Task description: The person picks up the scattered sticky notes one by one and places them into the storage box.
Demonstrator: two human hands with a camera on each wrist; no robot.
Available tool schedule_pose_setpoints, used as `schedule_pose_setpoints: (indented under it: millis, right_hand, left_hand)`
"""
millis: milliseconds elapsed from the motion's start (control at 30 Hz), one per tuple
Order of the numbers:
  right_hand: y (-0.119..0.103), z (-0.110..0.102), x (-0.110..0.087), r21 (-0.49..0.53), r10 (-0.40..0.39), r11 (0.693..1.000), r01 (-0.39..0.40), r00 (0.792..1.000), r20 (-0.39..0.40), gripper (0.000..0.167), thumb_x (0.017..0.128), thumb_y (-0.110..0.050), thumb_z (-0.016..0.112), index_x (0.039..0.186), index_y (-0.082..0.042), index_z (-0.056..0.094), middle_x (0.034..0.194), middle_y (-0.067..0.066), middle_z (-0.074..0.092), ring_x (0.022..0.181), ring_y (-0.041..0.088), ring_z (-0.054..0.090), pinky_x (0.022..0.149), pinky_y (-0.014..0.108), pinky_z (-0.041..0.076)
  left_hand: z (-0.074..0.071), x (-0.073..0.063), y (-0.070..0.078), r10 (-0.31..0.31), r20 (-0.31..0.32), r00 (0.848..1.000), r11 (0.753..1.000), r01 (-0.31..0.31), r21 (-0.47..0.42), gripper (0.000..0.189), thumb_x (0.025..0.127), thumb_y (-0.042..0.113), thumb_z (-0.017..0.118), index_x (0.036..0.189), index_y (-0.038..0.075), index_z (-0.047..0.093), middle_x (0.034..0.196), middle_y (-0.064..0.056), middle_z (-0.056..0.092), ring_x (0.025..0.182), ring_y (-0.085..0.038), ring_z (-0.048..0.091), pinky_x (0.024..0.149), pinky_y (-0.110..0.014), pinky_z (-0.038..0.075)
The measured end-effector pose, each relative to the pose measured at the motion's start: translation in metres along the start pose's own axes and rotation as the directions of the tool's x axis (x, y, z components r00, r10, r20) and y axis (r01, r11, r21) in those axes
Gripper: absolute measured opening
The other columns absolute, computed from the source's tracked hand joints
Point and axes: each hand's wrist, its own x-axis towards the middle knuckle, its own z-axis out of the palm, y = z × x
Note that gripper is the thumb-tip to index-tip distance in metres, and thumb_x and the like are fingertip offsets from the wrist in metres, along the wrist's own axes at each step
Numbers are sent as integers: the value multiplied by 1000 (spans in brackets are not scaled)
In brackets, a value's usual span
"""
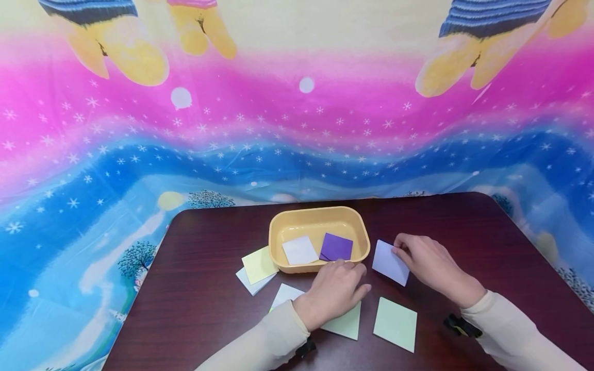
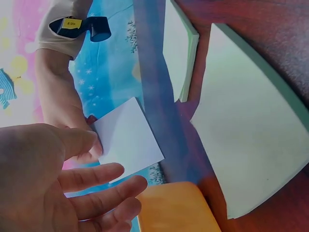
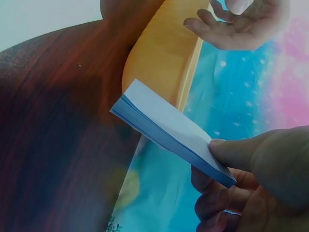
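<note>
My right hand (image 1: 433,265) pinches a pale lavender pad of sticky notes (image 1: 389,264) between thumb and fingers, raised to the right of a yellow plastic box (image 1: 319,210). In the right wrist view, the stacked blue-tinted edge of this pad (image 3: 171,142) shows. My left hand (image 1: 333,291) hovers before the box's front rim, fingers loosely bent and nothing in its grasp; the left wrist view has its fingers spread apart. Inside the box lie a white pad (image 1: 299,250) and a purple pad (image 1: 337,246). Below the left hand, a pale green pad (image 1: 347,325) is partly hidden.
Another light green pad (image 1: 395,324) lies front right on the dark wooden table (image 1: 185,299). Left of the box, a yellow pad (image 1: 259,265) overlaps a whitish one (image 1: 254,283). A white pad (image 1: 285,294) sits partly behind the left hand. Patterned cloth (image 1: 278,123) hangs behind.
</note>
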Motion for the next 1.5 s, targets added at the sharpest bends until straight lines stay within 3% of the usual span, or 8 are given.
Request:
schedule_pose_setpoints:
  millis: [267, 500, 833, 1167, 1500]
  right_hand:
    - [-2, -7, 0, 18, 13, 1000, -13, 1000, -2, 8, 94, -13, 71, 97, -7, 69, 66, -3, 56, 55, 11, 44, 48, 26, 39]
    - [-4, -15, 2, 15, 19, 1000, -19, 1000, -12, 9, 94, -13, 70, 99, -5, 69, 66, -2, 55, 55, 11, 44, 48, 26, 40]
    - [-10, -21, 4, 8, 0, 1000, 0, 1000, -26, 9, 94, -14, 70, 100, -6, 69, 65, -2, 53, 56, 11, 44, 49, 26, 39]
    - [-14, -25, 6, -17, -36, 999, 35, 997, -61, 6, 95, -13, 68, 97, -8, 69, 66, -3, 55, 57, 11, 44, 51, 27, 36]
    - [-19, -27, 8, -25, -50, 998, 49, 996, -71, 6, 95, -14, 69, 96, -8, 69, 65, -3, 54, 56, 11, 44, 52, 27, 37]
  left_hand:
    - [-4, 2, 0, -21, 8, 1000, 1000, 21, -8, 22, 97, 40, 65, 89, 20, 65, 75, 7, 65, 65, -12, 55, 52, -22, 32]
    - [-7, 3, -1, -36, 7, 999, 999, 36, -11, 24, 98, 41, 64, 102, 19, 70, 81, 6, 69, 70, -13, 57, 55, -22, 35]
    - [-11, 3, -4, -41, -28, 999, 999, 41, -4, 27, 97, 41, 64, 109, 18, 71, 89, 5, 73, 76, -14, 62, 59, -25, 42]
    - [-17, 5, -10, -62, -19, 998, 998, 62, 2, 24, 99, 41, 63, 99, 18, 67, 80, 4, 68, 73, -15, 59, 57, -25, 39]
    - [-18, 5, -12, -65, -14, 998, 998, 64, -24, 23, 99, 41, 63, 99, 18, 66, 81, 5, 68, 74, -15, 58, 60, -25, 42]
